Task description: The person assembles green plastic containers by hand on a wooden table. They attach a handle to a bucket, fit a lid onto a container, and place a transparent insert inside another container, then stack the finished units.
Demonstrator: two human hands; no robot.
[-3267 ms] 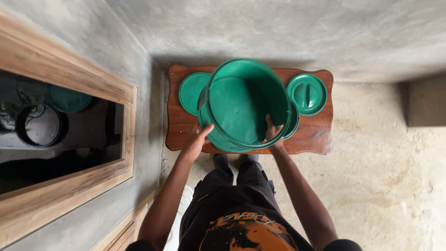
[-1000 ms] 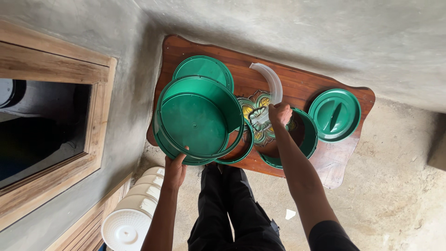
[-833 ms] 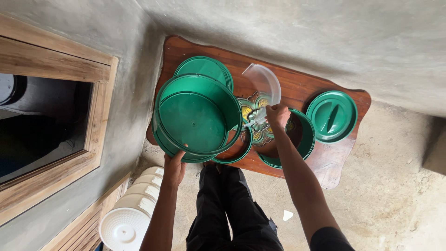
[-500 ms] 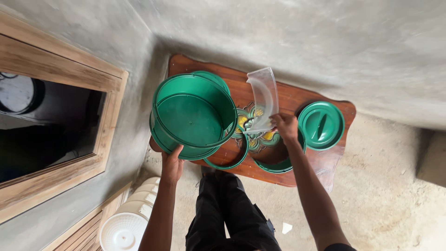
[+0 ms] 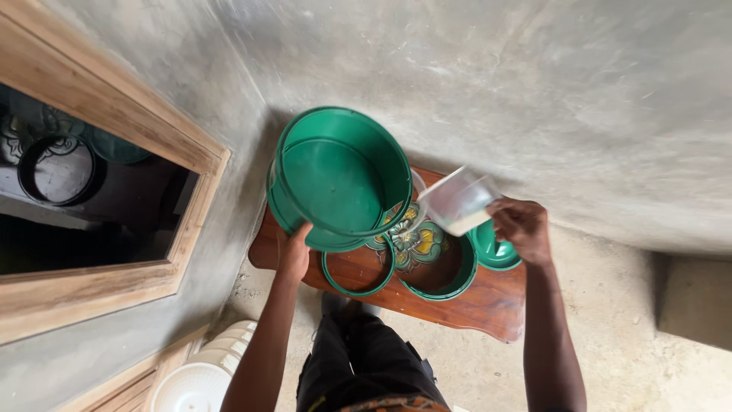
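The left hand [image 5: 293,254] is clamped on the rim of a large green basin [image 5: 338,179], holding it tilted above the wooden tabletop [image 5: 473,305]. The right hand [image 5: 523,226] grips a clear plastic container [image 5: 457,201] raised over a patterned plate [image 5: 412,238] and a green ring-shaped bowl [image 5: 438,272].

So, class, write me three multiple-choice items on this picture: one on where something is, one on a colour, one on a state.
1. Where is the stack of white tubs?
A. on the floor by the person's left leg
B. on the wooden table
C. inside the green tub

2. What colour is the tub in the left hand?
A. red
B. green
C. white

3. How is the clear container in the right hand?
A. lying flat on the table
B. lifted above the wooden table
C. on the floor

Answers: 1 A, it stands low beside the leg; 2 B, the tub is green all over; 3 B, the hand holds it up.
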